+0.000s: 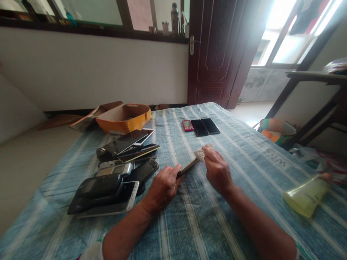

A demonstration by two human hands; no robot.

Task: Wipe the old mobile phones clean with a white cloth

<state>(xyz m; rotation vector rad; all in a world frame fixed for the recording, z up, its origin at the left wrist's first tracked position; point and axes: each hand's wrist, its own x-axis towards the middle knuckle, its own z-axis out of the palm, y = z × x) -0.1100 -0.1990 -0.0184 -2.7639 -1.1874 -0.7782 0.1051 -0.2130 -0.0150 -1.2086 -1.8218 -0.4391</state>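
Observation:
My left hand (166, 186) is closed around the near end of a thin phone (189, 166), which is tilted and seen almost edge-on above the cloth. Crumpled in the fingers of my right hand (217, 168) is a whitish tissue or cloth (200, 154), pressed to the phone's far end. Left of my hands lies a heap of old phones (119, 144), with a black device (100, 186) on a white-edged tablet (132, 198) at its near side. Beyond my hands, a small pink phone (187, 125) lies beside two dark phones (205, 127) set in a row.
An open orange cardboard box (124, 121) stands at the back left of the striped blue tablecloth (173, 231). At the right lies a yellowish translucent bottle (307, 196). Behind the table are a dark red door (214, 54) and a ledge holding a flask (175, 20).

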